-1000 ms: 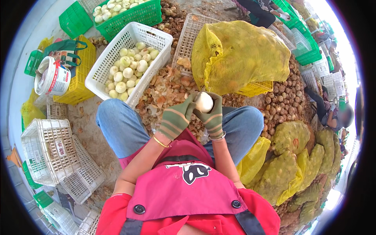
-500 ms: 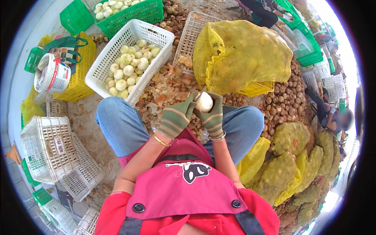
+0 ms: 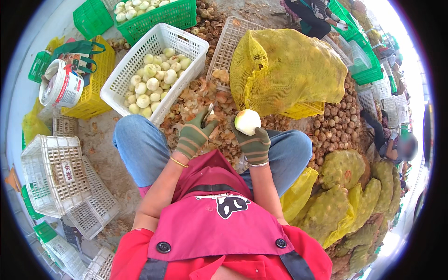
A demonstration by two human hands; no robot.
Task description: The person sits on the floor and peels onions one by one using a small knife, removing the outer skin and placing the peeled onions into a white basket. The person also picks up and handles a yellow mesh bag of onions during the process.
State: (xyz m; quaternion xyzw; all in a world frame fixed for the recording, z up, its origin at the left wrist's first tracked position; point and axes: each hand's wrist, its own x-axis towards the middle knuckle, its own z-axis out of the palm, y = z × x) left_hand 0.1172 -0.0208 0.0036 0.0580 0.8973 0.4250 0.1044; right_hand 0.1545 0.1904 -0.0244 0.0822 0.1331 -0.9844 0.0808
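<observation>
A peeled white onion (image 3: 248, 122), with a greenish patch at one side, rests in the fingers of my right hand (image 3: 254, 145). My left hand (image 3: 195, 135), in a green striped glove like the right one, is closed round a small knife (image 3: 210, 108); only a short metal end of it shows above the fingers. The two hands are apart, over a heap of dry onion skins (image 3: 198, 100) between my knees. Ahead and to the left stands a white crate (image 3: 114, 95) partly filled with peeled onions (image 3: 152, 84).
A full yellow mesh sack (image 3: 289, 70) lies ahead on crates. Unpeeled onions (image 3: 338, 121) cover the floor at right, near more sacks (image 3: 326, 210). Stacked white crates (image 3: 56, 177) and a white bucket (image 3: 63, 86) stand left. Another person (image 3: 310, 16) works at the far right.
My hands have drawn apart. The left has moved left, away from the onion, with the knife end now showing; the right keeps the onion, turned to show more of its white side.
</observation>
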